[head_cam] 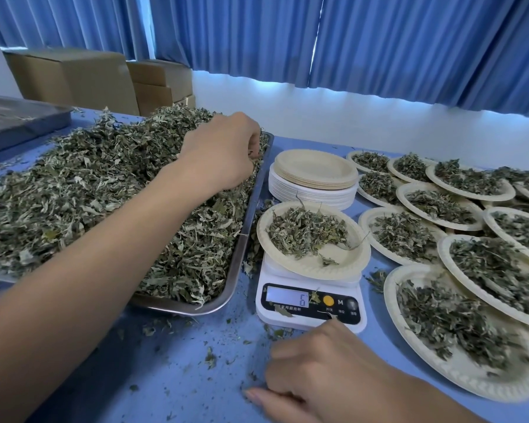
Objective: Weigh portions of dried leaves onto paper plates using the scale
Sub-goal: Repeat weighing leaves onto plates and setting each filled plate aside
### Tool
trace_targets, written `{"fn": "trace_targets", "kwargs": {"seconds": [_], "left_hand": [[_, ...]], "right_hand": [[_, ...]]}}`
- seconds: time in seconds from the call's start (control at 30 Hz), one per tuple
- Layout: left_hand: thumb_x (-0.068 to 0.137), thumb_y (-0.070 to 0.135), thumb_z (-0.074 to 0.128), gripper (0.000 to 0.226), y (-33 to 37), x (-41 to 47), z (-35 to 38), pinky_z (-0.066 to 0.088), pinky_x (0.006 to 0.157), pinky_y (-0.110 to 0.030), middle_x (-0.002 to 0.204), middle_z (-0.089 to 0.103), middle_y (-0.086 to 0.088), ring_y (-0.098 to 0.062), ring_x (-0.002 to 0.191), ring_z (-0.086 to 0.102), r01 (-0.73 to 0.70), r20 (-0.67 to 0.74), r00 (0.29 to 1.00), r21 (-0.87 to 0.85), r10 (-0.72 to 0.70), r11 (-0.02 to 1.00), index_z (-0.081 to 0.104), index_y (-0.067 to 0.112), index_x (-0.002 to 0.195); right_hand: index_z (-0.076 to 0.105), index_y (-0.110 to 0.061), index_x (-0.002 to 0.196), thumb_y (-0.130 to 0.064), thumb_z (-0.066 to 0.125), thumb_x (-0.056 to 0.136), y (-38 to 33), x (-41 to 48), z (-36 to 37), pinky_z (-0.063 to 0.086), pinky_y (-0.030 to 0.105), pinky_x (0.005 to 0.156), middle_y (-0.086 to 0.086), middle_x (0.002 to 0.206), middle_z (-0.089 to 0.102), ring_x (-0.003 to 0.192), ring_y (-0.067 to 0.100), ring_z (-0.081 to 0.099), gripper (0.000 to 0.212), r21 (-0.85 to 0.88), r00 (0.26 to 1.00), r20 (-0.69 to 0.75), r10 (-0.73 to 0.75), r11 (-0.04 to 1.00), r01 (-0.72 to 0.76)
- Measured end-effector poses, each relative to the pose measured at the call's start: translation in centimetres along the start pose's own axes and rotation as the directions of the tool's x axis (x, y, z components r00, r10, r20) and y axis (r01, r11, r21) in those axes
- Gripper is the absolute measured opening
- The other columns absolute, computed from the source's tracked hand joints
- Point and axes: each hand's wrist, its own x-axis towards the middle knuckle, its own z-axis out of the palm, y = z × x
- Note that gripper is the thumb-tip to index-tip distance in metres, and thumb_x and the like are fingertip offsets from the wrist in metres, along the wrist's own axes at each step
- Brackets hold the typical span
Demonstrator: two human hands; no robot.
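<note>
**Plate on the scale.** One paper plate [333, 265] is seated on the white scale [310, 319], near the centre of the table. A loose, modest heap of dried leaves [306, 232] is spread over its far half, and the near rim is left bare. A single digit, apparently 6, is shown on the display; a leaf scrap lies across its right edge. This portion is judged to be still under weight, with more to be added.

**Hands.** The left hand [223, 151] is reached over to the far right edge of the tray. Its fingers are curled down into the heap, seemingly closed on a pinch of leaves, though the fingertips are hidden. The right hand [327, 370] is rested on the table just near of the scale, fingers loosely bent, with nothing held.

**Progress.** About a dozen filled plates [471, 381] are laid overlapping to the right of the scale, running off the frame edge. Much has been done, but plenty is judged to be left.

**Containers.**
- A metal tray [239, 264] at left is heaped high with leaves, some spilled over its rim.
- A stack of empty plates [315, 169] is set just beyond the scale.
- Crumbs are scattered over the blue table [180, 361].
- Another tray [13, 120] is seen at far left, its contents not discernible.
- Cardboard boxes [74, 77] are stacked behind.
</note>
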Motion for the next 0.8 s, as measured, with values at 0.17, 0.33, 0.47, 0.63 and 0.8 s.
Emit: {"fn": "trace_targets", "kwargs": {"seconds": [0.17,0.33,0.47,0.63,0.8], "left_hand": [[0.081,0.008,0.075,0.014,1.0,-0.3,0.6,0.058,0.079,-0.043,0.081,0.068,0.003,-0.021,0.08,0.066,-0.068,-0.028,0.998,-0.365,0.062,0.928,0.069,0.019,0.088],[0.08,0.015,0.085,0.025,2.5,-1.4,1.4,0.06,0.087,-0.039,0.089,0.078,-0.006,-0.024,0.087,0.075,0.059,0.337,0.914,-0.663,0.227,0.746,0.072,0.014,0.101],[0.085,0.035,0.079,0.016,1.5,-0.6,1.2,0.051,0.068,-0.027,0.088,0.077,0.005,-0.008,0.076,0.069,0.051,0.409,0.878,-0.596,0.248,0.801,0.076,0.025,0.097],[0.09,0.03,0.072,0.017,-0.9,0.7,0.7,0.047,0.075,-0.029,0.097,0.064,0.006,-0.015,0.088,0.062,-0.11,0.377,0.913,-0.141,0.156,0.984,0.07,0.023,0.106],[0.083,0.029,0.082,0.032,-3.2,0.9,1.5,0.045,0.082,-0.033,0.109,0.062,0.001,-0.022,0.099,0.059,-0.093,0.596,0.802,0.179,-0.033,0.979,0.068,0.019,0.11]], "right_hand": [[0.046,-0.023,0.059,-0.048,0.044,0.107,0.0,0.0,0.1,0.037,0.036,0.048,-0.004,0.059,0.035,0.051,0.016,0.034,0.054,-0.018,1.0,-0.014,0.004,1.0,-0.004],[0.047,-0.025,0.059,-0.049,0.045,0.107,0.0,0.0,0.0,0.034,0.032,0.047,-0.006,0.058,0.033,0.051,0.015,0.032,0.054,-0.01,1.0,-0.022,0.005,1.0,-0.005],[0.044,-0.027,0.06,-0.048,0.048,0.106,0.0,0.0,-0.2,0.031,0.031,0.046,-0.007,0.06,0.029,0.051,0.015,0.03,0.051,-0.006,0.999,-0.034,-0.008,1.0,0.007],[0.048,-0.025,0.059,-0.048,0.048,0.106,-0.1,-0.1,-0.2,0.031,0.031,0.046,-0.007,0.059,0.033,0.051,0.015,0.031,0.052,-0.017,1.0,-0.017,0.0,1.0,0.0],[0.05,-0.024,0.059,-0.048,0.049,0.106,0.0,-0.1,-0.1,0.035,0.033,0.046,-0.007,0.059,0.032,0.049,0.015,0.033,0.052,-0.009,1.0,-0.016,0.0,1.0,0.0]]}}
